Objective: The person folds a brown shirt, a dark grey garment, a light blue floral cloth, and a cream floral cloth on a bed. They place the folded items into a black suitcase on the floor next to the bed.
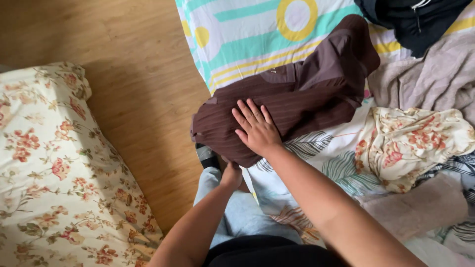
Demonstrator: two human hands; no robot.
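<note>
While the right hand [256,129] is lying flat, palm down and fingers [246,110] spread apart, it is pressing on a brown, finely striped fabric garment [297,94], most likely so that the cloth is kept smooth and pinned against the bedding beneath. The garment is stretching away from the fingertips toward the far right, where its upper part is draping over a sheet patterned with turquoise stripes and yellow rings [237,34]. Just below the wrist of that hand, the left hand [231,175] is tucking under the near edge of the garment; its fingers are hidden by the cloth, so whether it is gripping that edge cannot be told. Under the right forearm a white cloth printed with grey-green leaves [316,158] is lying, and beyond the forearm to the right a crumpled cream cloth with red flowers [415,138] is resting. Past the fingertips, far right, a grey knitted fabric [435,79] and a dark navy garment [410,20] are piling up. To the left of both hands, across a strip of wooden floor [128,74], a floral pillow [54,173] is sitting.
</note>
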